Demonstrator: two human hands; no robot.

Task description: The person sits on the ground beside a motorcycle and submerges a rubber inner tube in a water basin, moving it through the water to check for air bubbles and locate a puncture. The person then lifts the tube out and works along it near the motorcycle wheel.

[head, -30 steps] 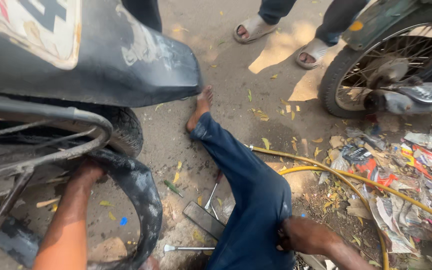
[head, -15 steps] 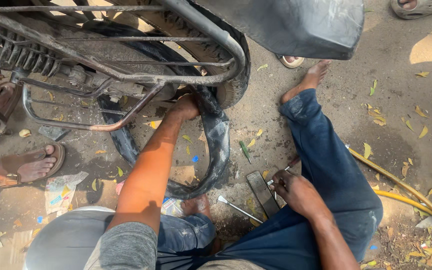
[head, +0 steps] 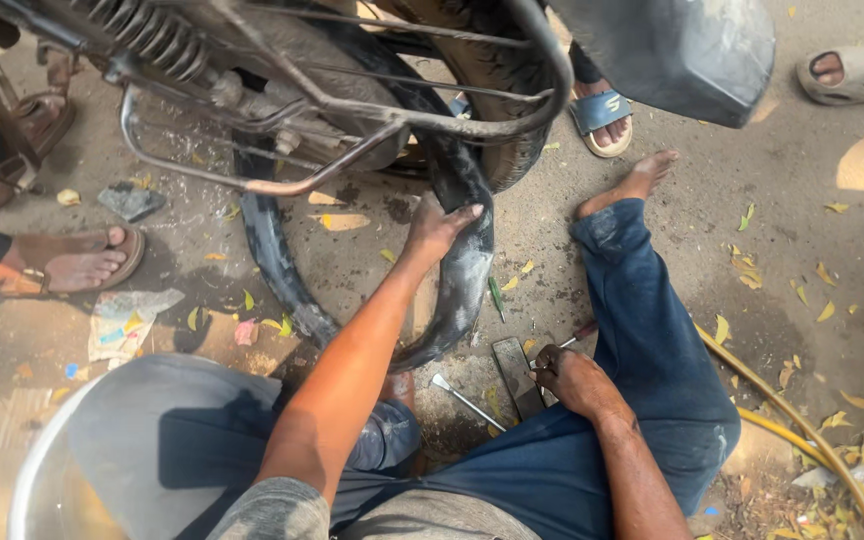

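I sit on the ground beside a motorcycle's rear wheel [head: 497,120]. My left hand [head: 436,226] reaches forward and grips the black rubber inner tube [head: 467,270] that hangs in a loop out of the tyre. My right hand [head: 564,376] rests low by my knee, fingers curled around a thin metal tool [head: 577,335]. A flat dark tyre lever [head: 515,375] and a silver rod [head: 464,400] lie on the ground just left of that hand. My blue-trousered leg [head: 642,330] stretches forward, foot bare.
The motorcycle frame and spring [head: 167,40] overhang the top. Other people's sandalled feet stand at the left [head: 77,265], top middle [head: 602,110] and top right [head: 857,70]. A yellow hose [head: 802,430] runs along the right. A steel basin rim [head: 37,480] sits lower left.
The view has swung left and down from the far wheel to the near one. My left hand stays on the tube; my right hand has come into view by the tools.
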